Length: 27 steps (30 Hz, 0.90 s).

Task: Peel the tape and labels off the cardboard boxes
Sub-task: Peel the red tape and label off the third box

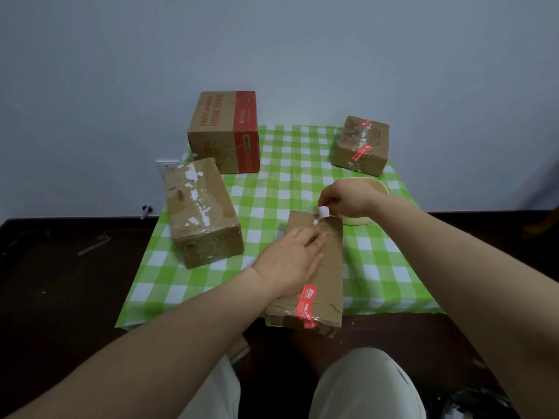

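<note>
Green-checked cloth [272,189] covered the low table, where the nearest cardboard box [325,267] lay at its front edge. Left hand [290,261] pressed flat on it, fingers together; right hand [344,198] pinched a white label strip [323,212] at the far end.

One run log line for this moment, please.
left hand: presses near box | right hand: pinches label scrap | red tape: unpeeled

Four boxes [314,267] lie on the cloth [287,182], one nearest.
</note>
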Motion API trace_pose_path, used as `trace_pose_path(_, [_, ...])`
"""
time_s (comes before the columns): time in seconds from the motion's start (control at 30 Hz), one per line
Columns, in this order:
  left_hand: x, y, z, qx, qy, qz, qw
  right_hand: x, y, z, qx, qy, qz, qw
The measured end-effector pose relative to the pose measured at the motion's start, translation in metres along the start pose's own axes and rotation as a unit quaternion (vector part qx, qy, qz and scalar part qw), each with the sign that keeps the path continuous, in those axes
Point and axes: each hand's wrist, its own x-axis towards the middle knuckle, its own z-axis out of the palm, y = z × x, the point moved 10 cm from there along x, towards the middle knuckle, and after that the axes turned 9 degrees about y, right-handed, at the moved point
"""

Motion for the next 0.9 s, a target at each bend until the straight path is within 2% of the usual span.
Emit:
trace_pose_path(0.13, [0.0,0.0,0.0,0.001,0.002,0.0,1.0,0.001,0.014,-0.011,0.055,0.056,0.033,0.996])
trace_pose_path(0.2, [0.0,-0.001,0.002,0.0,-0.002,-0.004,1.0,0.001,0.019,-0.016,0.128,0.081,0.048,0.987])
trace_pose_path(0.3, [0.002,-0.004,0.0,-0.027,-0.008,-0.019,0.999,-0.006,0.025,-0.015,0.269,0.104,0.101,0.952])
trace_pose_path(0.4, [0.003,-0.007,-0.015,-0.073,0.003,-0.054,0.996,-0.018,0.035,-0.001,0.367,0.09,0.177,0.909])
trace_pose_path(0.47, [0.002,-0.015,-0.024,-0.059,0.001,-0.142,0.988,-0.026,0.041,0.003,0.382,0.094,0.199,0.898])
trace_pose_path(0.53, [-0.01,-0.024,-0.016,-0.041,-0.076,-0.274,0.958,-0.033,0.045,0.007,0.383,0.092,0.208,0.895])
trace_pose_path(0.6, [-0.023,-0.018,-0.002,-0.039,-0.16,-0.335,0.928,-0.039,0.043,0.014,0.389,0.08,0.212,0.893])
trace_pose_path(0.67, [-0.029,-0.008,0.01,-0.041,-0.199,-0.346,0.916,-0.043,0.036,0.019,0.398,0.075,0.205,0.891])
trace_pose_path(0.73, [-0.031,-0.004,0.014,-0.04,-0.197,-0.349,0.915,-0.049,0.032,0.019,0.397,0.088,0.198,0.892])
trace_pose_path(0.83, [-0.021,0.001,0.005,-0.019,-0.17,-0.31,0.935,-0.061,0.041,0.012,0.35,0.124,0.203,0.906])
trace_pose_path(0.9, [-0.007,0.001,-0.009,0.01,-0.156,-0.246,0.956,-0.071,0.058,0.006,0.348,0.157,0.233,0.894])
